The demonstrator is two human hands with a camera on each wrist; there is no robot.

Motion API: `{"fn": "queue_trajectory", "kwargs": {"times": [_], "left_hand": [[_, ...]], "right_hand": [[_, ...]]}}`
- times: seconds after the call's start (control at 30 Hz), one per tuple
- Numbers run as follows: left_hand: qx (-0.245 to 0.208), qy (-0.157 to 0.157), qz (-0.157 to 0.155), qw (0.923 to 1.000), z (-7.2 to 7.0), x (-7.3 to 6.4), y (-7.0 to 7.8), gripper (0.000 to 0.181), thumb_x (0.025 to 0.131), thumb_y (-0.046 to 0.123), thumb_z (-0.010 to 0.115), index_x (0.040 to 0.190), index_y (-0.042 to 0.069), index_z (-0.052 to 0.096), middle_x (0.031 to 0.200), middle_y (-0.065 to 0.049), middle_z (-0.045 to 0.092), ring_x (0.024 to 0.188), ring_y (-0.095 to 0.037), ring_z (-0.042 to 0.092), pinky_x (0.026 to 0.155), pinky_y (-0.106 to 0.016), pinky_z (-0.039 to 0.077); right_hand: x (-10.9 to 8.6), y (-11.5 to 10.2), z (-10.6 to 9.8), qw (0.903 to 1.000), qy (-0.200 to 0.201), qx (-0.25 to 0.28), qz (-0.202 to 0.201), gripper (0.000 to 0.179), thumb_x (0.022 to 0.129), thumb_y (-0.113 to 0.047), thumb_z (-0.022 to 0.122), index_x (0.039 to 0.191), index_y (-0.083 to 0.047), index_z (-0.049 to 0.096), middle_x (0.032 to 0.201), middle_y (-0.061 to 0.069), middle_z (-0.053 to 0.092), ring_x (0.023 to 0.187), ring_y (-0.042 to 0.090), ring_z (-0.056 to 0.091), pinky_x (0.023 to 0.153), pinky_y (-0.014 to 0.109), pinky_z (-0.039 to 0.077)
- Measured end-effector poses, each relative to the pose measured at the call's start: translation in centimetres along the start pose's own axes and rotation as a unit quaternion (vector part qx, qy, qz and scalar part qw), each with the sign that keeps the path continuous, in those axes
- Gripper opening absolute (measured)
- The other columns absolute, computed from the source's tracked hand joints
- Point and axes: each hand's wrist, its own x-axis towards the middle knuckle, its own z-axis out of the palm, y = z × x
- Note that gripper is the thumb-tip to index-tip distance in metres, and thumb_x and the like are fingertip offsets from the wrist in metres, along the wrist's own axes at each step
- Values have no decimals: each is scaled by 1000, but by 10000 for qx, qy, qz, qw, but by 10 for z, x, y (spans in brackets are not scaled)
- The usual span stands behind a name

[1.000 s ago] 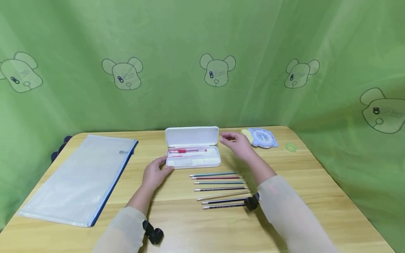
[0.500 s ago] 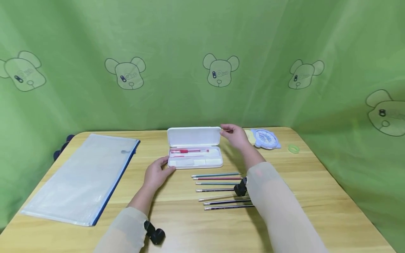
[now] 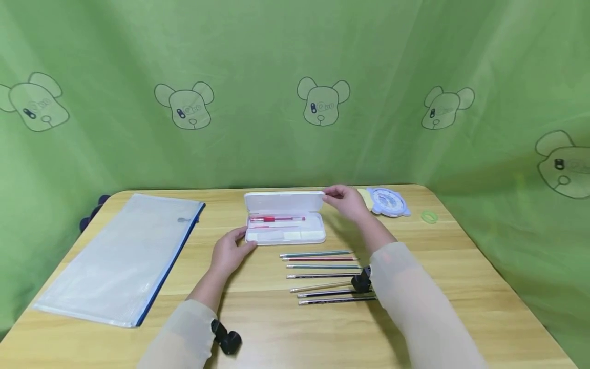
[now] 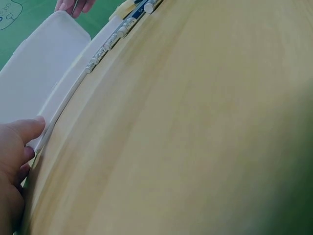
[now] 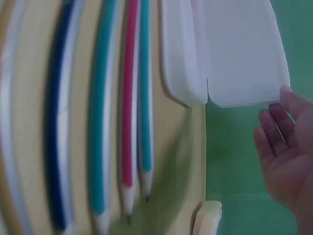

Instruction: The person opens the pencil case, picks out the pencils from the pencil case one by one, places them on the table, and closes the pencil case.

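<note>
A white pencil case (image 3: 310,236) lies open near the table's far edge, with a red pen (image 3: 276,219) and thin white and pinkish items inside. My left hand (image 3: 230,252) holds its left end, the thumb at the front corner; in the left wrist view the thumb (image 4: 30,128) lies along the case's edge. At the lid (image 3: 283,201), which leans forward over the tray, my right hand (image 3: 348,202) pinches the upper right corner. The right wrist view shows the thumb (image 5: 295,102) on that corner, the other fingers curled below.
Several pencils (image 3: 318,266) lie in a row in front of the case, partly under the right forearm. A zip folder (image 3: 124,256) lies at left. To the right are a blue clock-like toy (image 3: 388,201), a pale yellow item (image 3: 366,199) and a green ring (image 3: 429,217).
My right hand has moved left to the lid's corner and taken hold of it. The lid has tipped forward a little. My left hand stays on the case's left end.
</note>
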Motion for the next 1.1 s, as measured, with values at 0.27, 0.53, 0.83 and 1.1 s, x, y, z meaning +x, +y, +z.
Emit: {"fn": "queue_trajectory", "kwargs": {"times": [0.27,0.53,0.83,1.1], "left_hand": [[-355,-41,-12,9994,-7,1,7,65,88,29,73,142,3,48,142,-16,55,137,-34,46,119,-48,33],[-409,-140,66,9990,-20,2,25,71,91,44,66,149,11,40,153,-13,44,143,-34,38,120,-49,31],[-305,-272,41,9992,-21,1,27,58,97,45,56,142,8,50,150,-16,47,142,-36,40,120,-50,31],[-474,-204,37,9987,-16,-2,21,53,95,34,63,138,5,53,142,-19,54,133,-35,51,114,-47,41]], "right_hand": [[-22,8,0,9992,-361,49,-185,36,95,-22,64,126,-4,63,127,16,65,114,28,61,102,40,52],[-40,20,7,9984,-417,-223,-325,32,93,-27,67,118,-7,69,120,15,67,107,26,62,95,38,54],[-50,28,19,9990,-451,12,-53,28,92,-27,68,111,-6,69,117,14,67,101,22,63,86,27,52],[-53,32,22,9970,-722,-284,-21,40,91,-24,69,126,-6,63,132,18,62,120,32,60,105,43,51]]}}
